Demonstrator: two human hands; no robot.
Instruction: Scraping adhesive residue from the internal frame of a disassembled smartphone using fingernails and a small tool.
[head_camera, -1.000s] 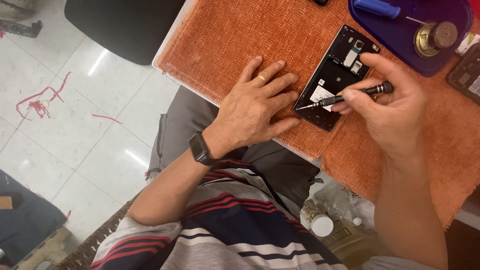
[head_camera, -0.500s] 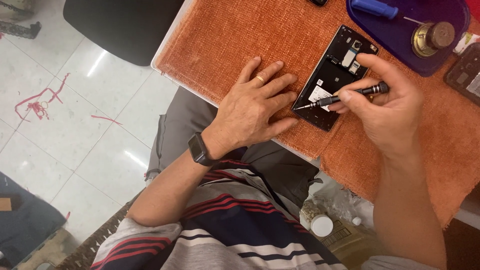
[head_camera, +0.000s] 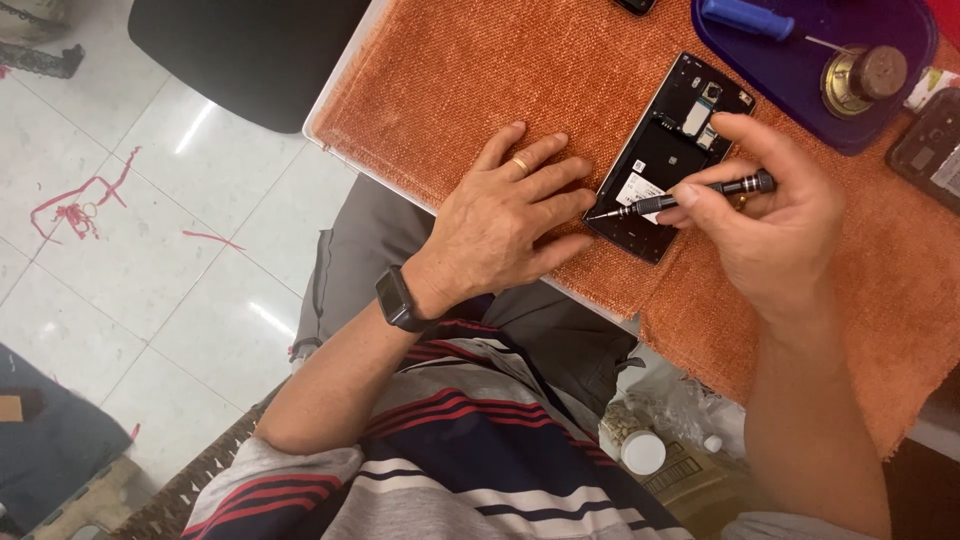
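Observation:
An opened black phone (head_camera: 662, 160) with its back cover off lies on an orange woven mat (head_camera: 470, 70). My right hand (head_camera: 775, 220) grips a small dark precision screwdriver (head_camera: 690, 198), its tip resting at the phone's lower left corner. My left hand (head_camera: 505, 215), with a ring on one finger and a dark watch on the wrist, lies flat on the mat with its fingertips against the phone's left edge.
A dark blue tray (head_camera: 800, 95) at the top right holds a blue-handled tool (head_camera: 750, 17) and a round metal part (head_camera: 865, 72). Another phone (head_camera: 930, 145) lies at the right edge. A black chair (head_camera: 240, 45) stands on the white tiled floor.
The screwdriver has tilted slightly and its tip has shifted a little along the phone's lower left corner. My left hand has stayed put.

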